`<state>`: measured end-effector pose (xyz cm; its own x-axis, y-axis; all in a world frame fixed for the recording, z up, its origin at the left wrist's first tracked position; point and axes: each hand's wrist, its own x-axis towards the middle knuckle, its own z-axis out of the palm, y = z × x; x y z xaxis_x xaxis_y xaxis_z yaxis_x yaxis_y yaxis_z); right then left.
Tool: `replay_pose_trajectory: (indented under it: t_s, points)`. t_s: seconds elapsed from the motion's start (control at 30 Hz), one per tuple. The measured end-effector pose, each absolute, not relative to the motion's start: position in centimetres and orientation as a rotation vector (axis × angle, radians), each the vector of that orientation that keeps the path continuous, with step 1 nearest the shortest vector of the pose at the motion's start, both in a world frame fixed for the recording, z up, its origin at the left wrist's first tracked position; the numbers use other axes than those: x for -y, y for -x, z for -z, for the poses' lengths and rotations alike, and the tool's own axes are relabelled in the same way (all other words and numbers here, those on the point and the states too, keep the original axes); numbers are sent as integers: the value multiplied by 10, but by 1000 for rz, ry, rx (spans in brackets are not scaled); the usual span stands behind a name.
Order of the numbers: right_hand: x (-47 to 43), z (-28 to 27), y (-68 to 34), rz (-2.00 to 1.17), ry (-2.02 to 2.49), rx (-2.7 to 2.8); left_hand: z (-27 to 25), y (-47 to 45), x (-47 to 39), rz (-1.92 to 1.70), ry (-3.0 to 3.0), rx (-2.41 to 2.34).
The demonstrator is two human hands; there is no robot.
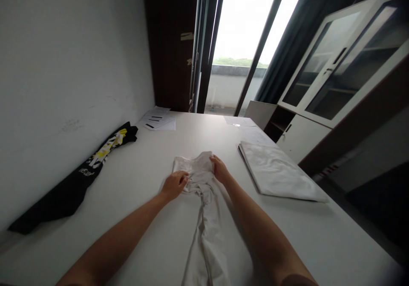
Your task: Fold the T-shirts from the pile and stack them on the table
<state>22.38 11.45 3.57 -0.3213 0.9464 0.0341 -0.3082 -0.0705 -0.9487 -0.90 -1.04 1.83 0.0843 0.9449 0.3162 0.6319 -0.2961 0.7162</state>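
Observation:
A pair of off-white trousers (pixel 204 222) lies lengthwise on the white table, waist end away from me and legs running toward me. The cloth is bunched and creased below the waist. My left hand (pixel 175 185) is closed at the left side of the upper part, fingertips pinching the fabric. At the right end of the waist, my right hand (pixel 220 169) grips the edge between thumb and fingers. The lower ends of the legs pass out of the bottom of the view.
Folded pale cloth (pixel 277 171) lies on the right of the table (pixel 147 252). A black garment with yellow and white print (pixel 79 179) lies along the left wall. Papers (pixel 158 119) rest at the far left corner. A white cabinet (pixel 338 64) stands at right.

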Motion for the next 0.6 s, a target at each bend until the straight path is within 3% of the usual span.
replay_pose_trajectory:
  t_s: [0.3,0.43,0.6]
  points:
    - [-79,-45,-190,-1348,582,1916,-20,10,-5,-1365,-1059,-1087]
    - [-75,-43,-186,-1225,539,2018,-23,11,-6,-1369,-1077,-1130]
    - [-78,-39,-189,-1400,559,2003,-15,13,-7,-1267,-1295,-1318]
